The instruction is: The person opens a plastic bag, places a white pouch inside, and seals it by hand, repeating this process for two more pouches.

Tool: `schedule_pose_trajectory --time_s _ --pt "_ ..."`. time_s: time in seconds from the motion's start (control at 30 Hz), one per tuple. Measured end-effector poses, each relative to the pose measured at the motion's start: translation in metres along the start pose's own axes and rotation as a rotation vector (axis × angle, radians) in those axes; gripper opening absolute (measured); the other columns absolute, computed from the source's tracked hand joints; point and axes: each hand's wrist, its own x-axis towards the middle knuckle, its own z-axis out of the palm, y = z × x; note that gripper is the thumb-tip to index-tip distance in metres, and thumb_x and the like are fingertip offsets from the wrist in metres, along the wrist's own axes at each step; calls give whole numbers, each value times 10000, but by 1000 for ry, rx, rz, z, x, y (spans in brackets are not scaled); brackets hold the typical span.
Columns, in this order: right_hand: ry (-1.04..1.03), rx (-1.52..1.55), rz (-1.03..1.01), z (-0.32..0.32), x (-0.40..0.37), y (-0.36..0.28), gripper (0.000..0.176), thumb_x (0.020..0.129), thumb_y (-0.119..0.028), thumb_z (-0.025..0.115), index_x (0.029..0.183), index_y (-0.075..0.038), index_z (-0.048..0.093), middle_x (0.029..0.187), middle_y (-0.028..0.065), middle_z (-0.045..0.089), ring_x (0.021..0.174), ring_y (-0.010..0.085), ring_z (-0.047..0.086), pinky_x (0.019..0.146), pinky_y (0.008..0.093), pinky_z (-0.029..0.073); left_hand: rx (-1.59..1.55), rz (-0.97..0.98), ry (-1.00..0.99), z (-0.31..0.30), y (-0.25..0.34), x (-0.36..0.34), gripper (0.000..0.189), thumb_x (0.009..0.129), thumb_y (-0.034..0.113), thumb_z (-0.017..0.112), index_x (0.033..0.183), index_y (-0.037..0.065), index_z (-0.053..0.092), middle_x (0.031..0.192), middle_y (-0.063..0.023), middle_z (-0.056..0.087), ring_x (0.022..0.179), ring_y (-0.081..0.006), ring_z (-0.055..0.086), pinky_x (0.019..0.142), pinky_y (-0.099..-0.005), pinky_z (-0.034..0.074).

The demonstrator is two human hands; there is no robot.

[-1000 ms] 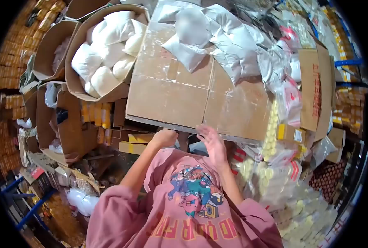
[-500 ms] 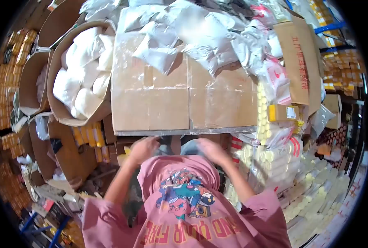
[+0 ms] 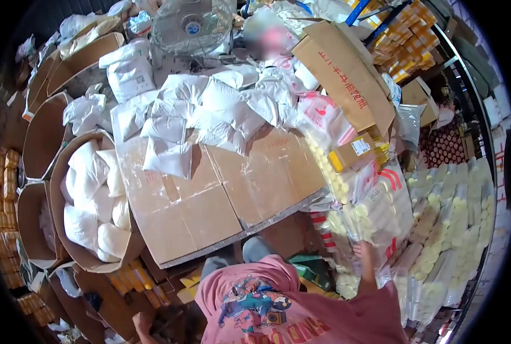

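My right hand (image 3: 364,251) is at the plastic-wrapped stack of pale yellow rolls (image 3: 376,223), right of the cardboard-covered table; its fingers show only in part, and whether they grip the wrap cannot be made out. Low on the left, my left hand (image 3: 142,322) hangs beside open cartons, its fingers curled and nothing visible in it. In front of me the flattened cardboard (image 3: 209,200) covers the table, with white filled bags (image 3: 221,109) heaped on its far part.
A large carton of white bags (image 3: 89,200) stands left of the table. Behind are a fan (image 3: 191,26) and a tall brown carton (image 3: 347,80). A yellow-brown box (image 3: 352,152) lies at the table's right. More wrapped rolls (image 3: 450,218) fill the right side.
The view has turned and tilted up, bringing the fan into sight. My hands have moved apart from near my lap, the right one to the wrapped rolls, the left one low beside the cartons.
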Motion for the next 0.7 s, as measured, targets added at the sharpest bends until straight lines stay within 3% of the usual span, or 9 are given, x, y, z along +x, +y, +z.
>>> schedule_pose_trajectory --time_s 0.03,0.07,0.13,0.2,0.23,0.37,0.43,0.5,0.7 --pt "72 257 -61 8 -13 20 390 841 -417 582 814 -38 670 910 97 687 804 237 650 694 373 483 -281 -120 23 24 0 13 187 866 198 479 774 63 570 663 -122 550 533 -257 567 432 -366 439" --pt "3 120 -615 32 0 68 321 873 -343 533 809 -46 637 811 85 652 701 211 619 604 376 467 -524 -263 6 32 16 36 178 870 184 478 781 64 576 674 -111 558 551 -255 580 436 -359 446" --pt "66 -1041 -446 113 -44 67 295 942 -268 427 877 -29 587 849 119 648 708 235 609 620 435 471 -1079 -569 -32 56 71 98 153 877 184 500 849 74 602 733 -86 590 642 -246 614 494 -353 475" --pt "-275 -908 -189 175 -50 102 332 944 -293 414 991 -38 622 928 151 650 793 276 609 708 441 465 -1792 -924 -100 61 169 173 206 882 237 558 1006 103 652 854 -57 646 818 -216 650 634 -363 515" --pt "-378 -764 -146 184 -47 108 330 930 -302 443 1015 -45 631 957 146 654 821 274 617 729 430 469 -1698 -862 -155 13 246 193 243 885 291 571 1022 109 656 889 -49 662 805 -199 651 654 -367 498" --pt "-799 -209 36 212 -32 117 371 876 -338 557 1111 -71 666 1069 127 669 932 265 647 809 388 486 -288 150 -362 -100 441 275 450 820 409 535 1126 103 654 1112 -180 649 1048 -351 615 861 -449 500" --pt "-539 -797 -525 209 -53 34 423 835 -373 564 1037 -12 654 957 193 667 902 328 643 770 422 490 -298 529 -292 -142 498 296 385 824 306 561 1130 87 645 1093 -184 650 988 -377 618 840 -445 505" --pt "-416 -705 -483 211 -52 -10 377 808 -317 567 1003 -5 651 901 206 663 906 366 642 756 424 498 -845 460 -418 -175 545 323 341 900 249 534 1176 62 609 1023 -156 677 935 -303 655 793 -385 523" --pt "-661 -223 -212 217 -31 -88 243 895 -192 577 1029 -1 645 875 61 674 828 158 659 687 294 494 -1807 -106 -433 -216 538 423 286 952 242 542 1150 42 589 1011 -105 665 871 -212 654 790 -319 534"
